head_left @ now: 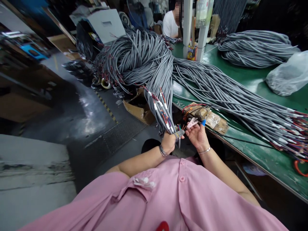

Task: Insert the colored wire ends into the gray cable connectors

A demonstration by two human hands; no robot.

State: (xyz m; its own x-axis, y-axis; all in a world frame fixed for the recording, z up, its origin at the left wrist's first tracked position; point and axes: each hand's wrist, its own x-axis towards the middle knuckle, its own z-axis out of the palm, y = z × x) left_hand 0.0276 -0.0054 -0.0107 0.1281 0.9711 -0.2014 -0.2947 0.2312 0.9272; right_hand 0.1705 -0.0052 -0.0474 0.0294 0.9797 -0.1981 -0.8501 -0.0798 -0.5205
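Observation:
My left hand (169, 141) is closed round a grey cable (178, 133) whose thin coloured wires fan out at its end. Close by on the right, my right hand (197, 136) has its fingers bent round a small pale pink tool (192, 123); a blue cover sits on one fingertip. The wire ends lie between the two hands, and whether the tool touches them is too small to tell. Behind my left hand hangs a bundle of grey cables (157, 83) with white sleeves and stripped, coloured ends.
More grey cables (231, 91) stretch across the green table (286, 166). A taped wooden block (216, 122) sits at its edge. Beyond are a coiled bundle (255, 48), a plastic bag (290, 75) and white posts (187, 29). A person in white (170, 24) is at the back.

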